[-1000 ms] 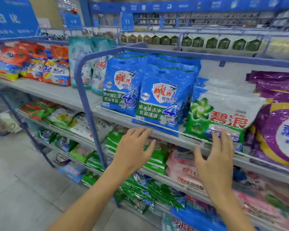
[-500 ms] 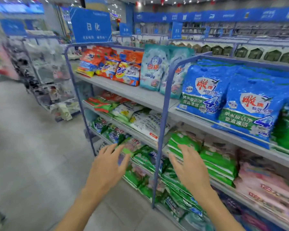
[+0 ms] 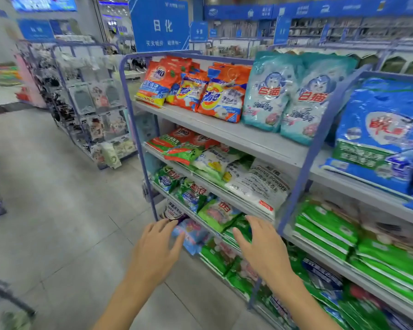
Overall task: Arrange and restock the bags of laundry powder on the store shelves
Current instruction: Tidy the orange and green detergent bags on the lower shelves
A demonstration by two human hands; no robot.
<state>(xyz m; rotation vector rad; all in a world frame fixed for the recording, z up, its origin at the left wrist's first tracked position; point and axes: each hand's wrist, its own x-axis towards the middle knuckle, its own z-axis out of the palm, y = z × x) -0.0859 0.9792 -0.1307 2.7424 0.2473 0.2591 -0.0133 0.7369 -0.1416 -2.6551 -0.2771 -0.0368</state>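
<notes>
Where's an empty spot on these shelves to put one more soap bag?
The top shelf has a bare grey strip along its front, before the orange bags and the teal bags, up to the blue post. Below, overlapping bags crowd every shelf, right where the left hand and right hand hover.

Open floor [image 3: 57,210] at left; bare top shelf front [image 3: 224,132] before the orange bags [image 3: 222,91]; blue post [image 3: 305,167] between bays

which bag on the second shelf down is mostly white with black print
The white bag at that shelf's right end, beside the blue post; its neighbours to the left are mainly red and green.
</notes>
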